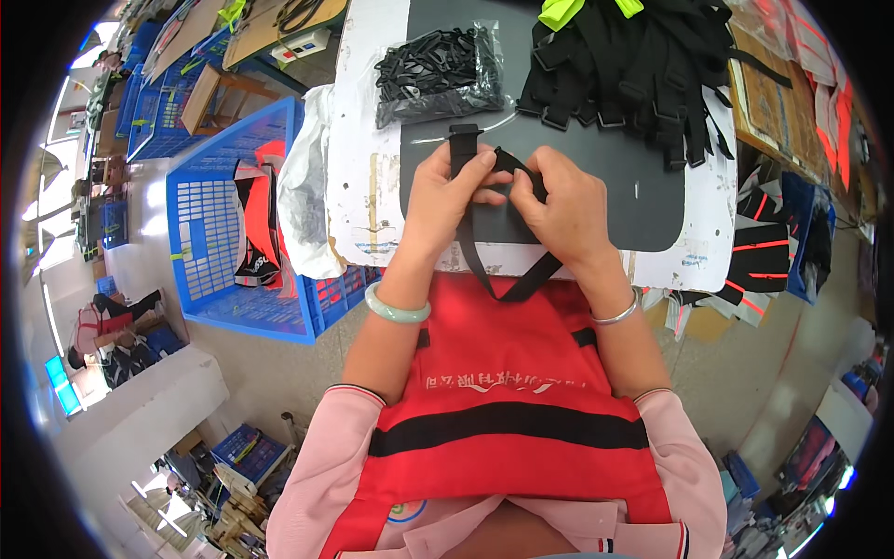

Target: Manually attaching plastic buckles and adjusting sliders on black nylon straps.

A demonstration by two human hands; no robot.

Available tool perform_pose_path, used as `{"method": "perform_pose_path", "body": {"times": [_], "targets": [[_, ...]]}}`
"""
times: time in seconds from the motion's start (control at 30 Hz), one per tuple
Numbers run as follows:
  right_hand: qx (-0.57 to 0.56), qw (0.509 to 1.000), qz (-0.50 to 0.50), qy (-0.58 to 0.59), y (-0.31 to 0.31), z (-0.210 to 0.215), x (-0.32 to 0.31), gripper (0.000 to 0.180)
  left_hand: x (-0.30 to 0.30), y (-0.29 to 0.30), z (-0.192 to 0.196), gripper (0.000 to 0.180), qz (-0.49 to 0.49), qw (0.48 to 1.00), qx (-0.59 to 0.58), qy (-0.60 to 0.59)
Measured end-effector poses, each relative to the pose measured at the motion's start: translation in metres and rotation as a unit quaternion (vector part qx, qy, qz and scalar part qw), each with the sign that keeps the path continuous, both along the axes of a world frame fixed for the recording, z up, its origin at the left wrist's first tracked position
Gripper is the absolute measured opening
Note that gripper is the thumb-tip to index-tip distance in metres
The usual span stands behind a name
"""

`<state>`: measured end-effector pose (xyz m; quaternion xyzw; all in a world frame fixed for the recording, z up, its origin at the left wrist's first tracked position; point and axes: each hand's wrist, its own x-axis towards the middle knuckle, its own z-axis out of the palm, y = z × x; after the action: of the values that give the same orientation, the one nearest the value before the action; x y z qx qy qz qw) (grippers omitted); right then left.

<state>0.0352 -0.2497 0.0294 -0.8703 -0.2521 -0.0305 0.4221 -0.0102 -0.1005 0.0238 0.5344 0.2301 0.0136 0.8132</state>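
Observation:
A black webbing strap loops down between my hands and over the table's near edge. My left hand pinches it between thumb and fingers, close to a black buckle at its upper end. My right hand has its fingertips closed on another part of the same strap, which curves up between the hands. Fingers partly cover what lies at the right fingertips. Just beyond my hands sits a clear plastic bag full of small black plastic buckles.
A heap of black straps with buckles covers the far right of the white table and its dark mat. Left of the table stands a blue crate holding orange and black pieces. A white plastic bag hangs between them.

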Motion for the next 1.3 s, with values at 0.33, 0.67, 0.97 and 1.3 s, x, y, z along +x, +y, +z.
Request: {"method": "perform_pose_path", "body": {"times": [0.33, 0.67, 0.97, 1.3], "targets": [[0.021, 0.993, 0.082, 0.084, -0.009, 0.008, -0.003, 0.01, -0.011, 0.009, -0.002, 0.021, -0.042, 0.998, -0.044, 0.002], [-0.006, 0.986, 0.125, 0.113, -0.019, 0.007, -0.001, 0.013, -0.017, 0.005, -0.003, 0.02, -0.097, 0.995, 0.025, 0.001], [-0.009, 0.99, 0.119, 0.075, -0.02, -0.003, -0.006, 0.021, -0.017, -0.002, -0.002, 0.017, -0.087, 0.995, -0.04, 0.041], [0.073, 0.991, 0.08, 0.08, -0.019, 0.003, -0.009, 0.017, -0.019, -0.016, 0.008, 0.011, -0.081, 0.987, 0.139, 0.003]]}}
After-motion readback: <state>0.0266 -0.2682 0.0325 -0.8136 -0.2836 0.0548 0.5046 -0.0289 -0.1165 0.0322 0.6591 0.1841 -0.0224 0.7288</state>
